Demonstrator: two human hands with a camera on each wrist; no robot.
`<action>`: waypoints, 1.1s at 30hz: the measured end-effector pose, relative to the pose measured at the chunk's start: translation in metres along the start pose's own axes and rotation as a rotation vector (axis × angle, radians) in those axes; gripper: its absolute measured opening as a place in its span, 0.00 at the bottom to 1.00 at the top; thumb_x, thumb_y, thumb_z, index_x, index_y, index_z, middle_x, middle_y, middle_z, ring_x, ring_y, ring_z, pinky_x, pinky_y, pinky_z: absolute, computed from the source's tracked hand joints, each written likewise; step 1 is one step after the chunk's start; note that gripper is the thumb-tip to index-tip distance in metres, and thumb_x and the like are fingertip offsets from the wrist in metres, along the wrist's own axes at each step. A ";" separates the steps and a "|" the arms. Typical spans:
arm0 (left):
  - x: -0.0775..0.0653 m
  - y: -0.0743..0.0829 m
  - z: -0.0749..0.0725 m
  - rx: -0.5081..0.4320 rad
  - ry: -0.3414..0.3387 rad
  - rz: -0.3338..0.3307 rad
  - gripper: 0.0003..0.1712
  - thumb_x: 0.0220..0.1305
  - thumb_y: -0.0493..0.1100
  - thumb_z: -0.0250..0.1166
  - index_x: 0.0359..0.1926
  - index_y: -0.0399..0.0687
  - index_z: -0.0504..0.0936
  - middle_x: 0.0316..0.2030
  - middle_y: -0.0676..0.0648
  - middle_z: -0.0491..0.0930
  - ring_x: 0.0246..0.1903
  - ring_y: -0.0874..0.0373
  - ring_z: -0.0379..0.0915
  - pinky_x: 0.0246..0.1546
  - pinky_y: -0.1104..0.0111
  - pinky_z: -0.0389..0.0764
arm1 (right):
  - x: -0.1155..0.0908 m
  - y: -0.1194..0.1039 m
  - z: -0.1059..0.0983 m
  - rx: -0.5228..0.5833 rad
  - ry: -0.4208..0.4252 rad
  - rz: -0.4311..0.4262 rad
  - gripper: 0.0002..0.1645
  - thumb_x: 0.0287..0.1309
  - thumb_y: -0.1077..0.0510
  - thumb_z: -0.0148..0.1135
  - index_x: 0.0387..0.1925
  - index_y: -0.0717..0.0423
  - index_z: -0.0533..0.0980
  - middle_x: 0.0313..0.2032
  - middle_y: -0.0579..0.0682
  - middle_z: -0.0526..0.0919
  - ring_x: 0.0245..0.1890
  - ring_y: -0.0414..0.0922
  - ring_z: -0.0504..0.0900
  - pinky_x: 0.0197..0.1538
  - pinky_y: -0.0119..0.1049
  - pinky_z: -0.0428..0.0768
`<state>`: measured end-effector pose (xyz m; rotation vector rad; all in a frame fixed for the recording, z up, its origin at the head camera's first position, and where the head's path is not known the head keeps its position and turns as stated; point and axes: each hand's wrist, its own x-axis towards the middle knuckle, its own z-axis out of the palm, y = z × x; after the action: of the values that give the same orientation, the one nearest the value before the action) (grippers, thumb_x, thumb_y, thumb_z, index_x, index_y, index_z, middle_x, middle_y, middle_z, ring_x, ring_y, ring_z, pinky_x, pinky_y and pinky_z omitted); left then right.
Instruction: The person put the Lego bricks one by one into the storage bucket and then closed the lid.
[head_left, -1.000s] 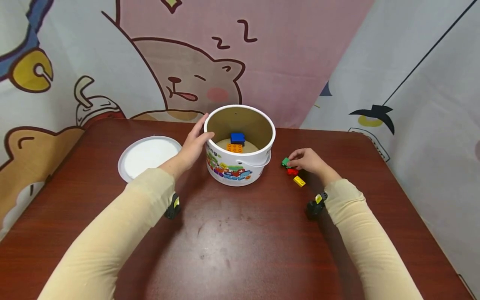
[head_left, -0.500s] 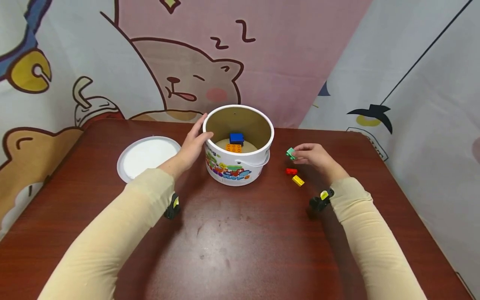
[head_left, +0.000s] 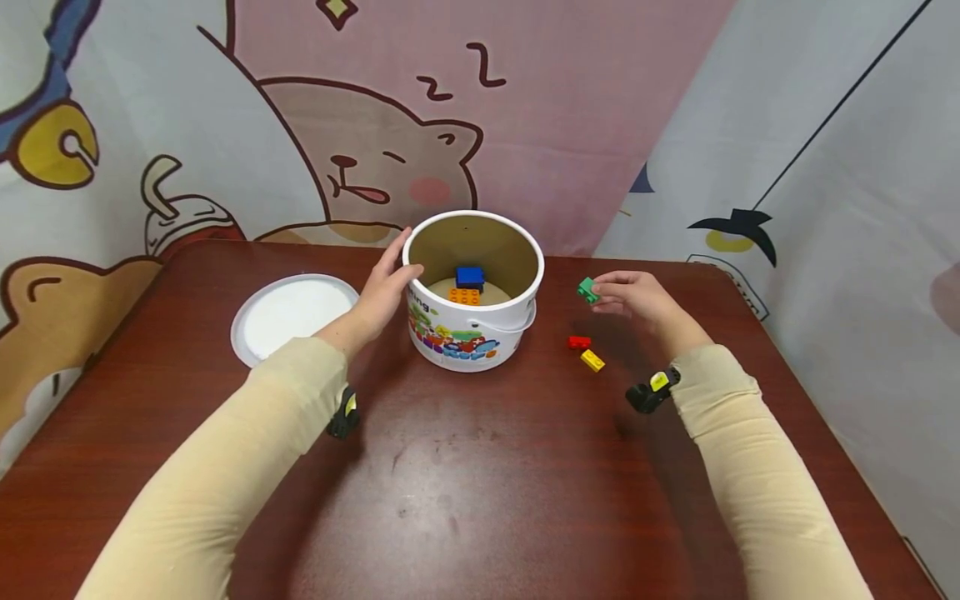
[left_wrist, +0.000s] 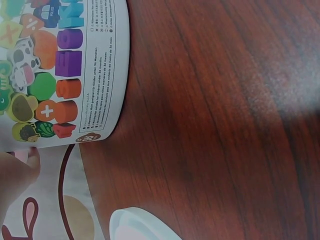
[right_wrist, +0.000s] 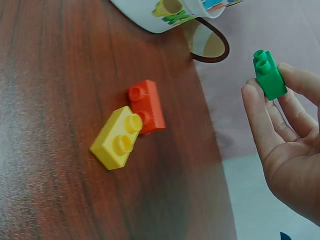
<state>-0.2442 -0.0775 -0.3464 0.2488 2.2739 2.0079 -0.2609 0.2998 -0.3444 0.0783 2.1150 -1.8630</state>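
A white bucket (head_left: 468,337) with a printed toy-block picture stands upright on the table. My left hand (head_left: 375,300) grips it at the left of its rim, the thumb lying over the edge. Inside are a blue block (head_left: 470,277) and an orange building block (head_left: 464,297). To the bucket's right, my right hand (head_left: 637,302) pinches a green building block (head_left: 588,290) above the table; its two studs show in the right wrist view. Below that hand lie a red building block (right_wrist: 147,106) and a yellow building block (right_wrist: 117,137), close together.
A round white lid (head_left: 292,317) lies flat to the left of the bucket, beside the left forearm. The bucket's handle (head_left: 517,325) hangs down at its front right. A cartoon-printed cloth wall (head_left: 555,125) rises behind the brown table (head_left: 450,500).
My right hand has lifted the green block off the table beside the red one and moved it up and slightly right. The left hand keeps its place on the bucket.
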 end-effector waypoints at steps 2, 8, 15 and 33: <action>0.000 0.000 0.000 0.006 -0.003 -0.004 0.37 0.67 0.43 0.49 0.73 0.58 0.47 0.73 0.49 0.47 0.71 0.53 0.44 0.71 0.55 0.49 | -0.002 -0.005 0.000 0.013 0.004 0.001 0.05 0.59 0.59 0.60 0.29 0.48 0.80 0.28 0.43 0.85 0.29 0.39 0.84 0.39 0.31 0.83; 0.000 0.001 0.000 0.014 -0.005 -0.006 0.37 0.67 0.44 0.49 0.74 0.58 0.46 0.73 0.50 0.46 0.71 0.53 0.44 0.71 0.55 0.49 | -0.006 -0.020 0.001 0.104 -0.010 -0.016 0.06 0.59 0.61 0.59 0.29 0.51 0.81 0.28 0.45 0.85 0.27 0.40 0.84 0.37 0.31 0.83; 0.001 0.000 0.000 0.010 0.000 0.000 0.37 0.67 0.43 0.49 0.74 0.56 0.46 0.73 0.48 0.46 0.71 0.51 0.44 0.71 0.55 0.48 | -0.008 -0.041 0.007 0.157 -0.062 -0.048 0.09 0.62 0.61 0.55 0.30 0.52 0.80 0.29 0.45 0.84 0.28 0.41 0.83 0.37 0.31 0.83; 0.004 0.014 -0.025 0.195 -0.137 -0.075 0.41 0.65 0.50 0.57 0.73 0.58 0.47 0.74 0.48 0.45 0.71 0.51 0.45 0.69 0.53 0.56 | -0.010 -0.073 0.044 0.127 -0.087 -0.137 0.11 0.63 0.64 0.53 0.30 0.54 0.80 0.27 0.47 0.83 0.25 0.42 0.82 0.35 0.30 0.82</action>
<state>-0.2515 -0.0998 -0.3289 0.3010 2.3548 1.6799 -0.2609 0.2476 -0.2758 -0.1195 1.9875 -2.0387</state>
